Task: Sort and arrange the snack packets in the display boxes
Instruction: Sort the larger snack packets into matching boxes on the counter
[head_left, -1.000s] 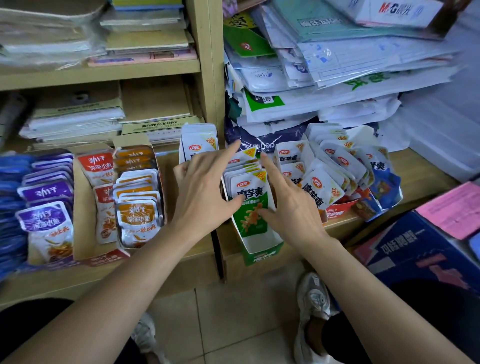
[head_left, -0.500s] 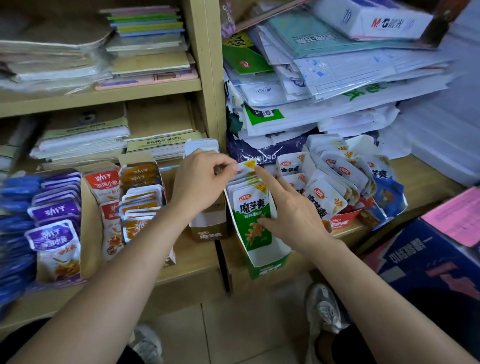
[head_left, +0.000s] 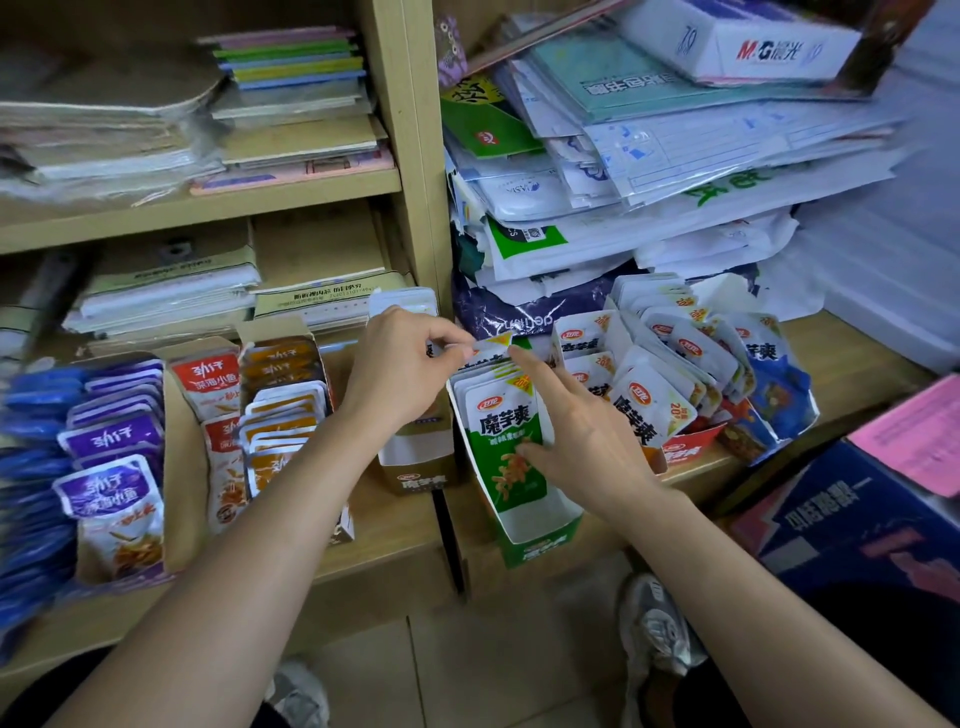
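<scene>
A wooden shelf unit (head_left: 410, 156) fills the view, its right bay heaped with stacked papers (head_left: 675, 156), and a dark blue carton (head_left: 857, 545) stands on the floor at lower right. On the lowest shelf board, rows of purple packets (head_left: 109, 499) and orange packets (head_left: 283, 410) stand at the left, and a red display box (head_left: 685, 449) crowded with white packets sits at the right. Between them, a green display box (head_left: 540, 545) juts over the shelf's front edge, holding a row of upright green packets (head_left: 506, 431). The right hand (head_left: 582, 436) lies over this row, forefinger straight along the packet tops and thumb flat on the front packet. The left hand (head_left: 405, 374) is curled, its fingers (head_left: 457, 353) seemingly pinching the top corner of the rear packet (head_left: 493, 344), though blur makes the grip uncertain.
</scene>
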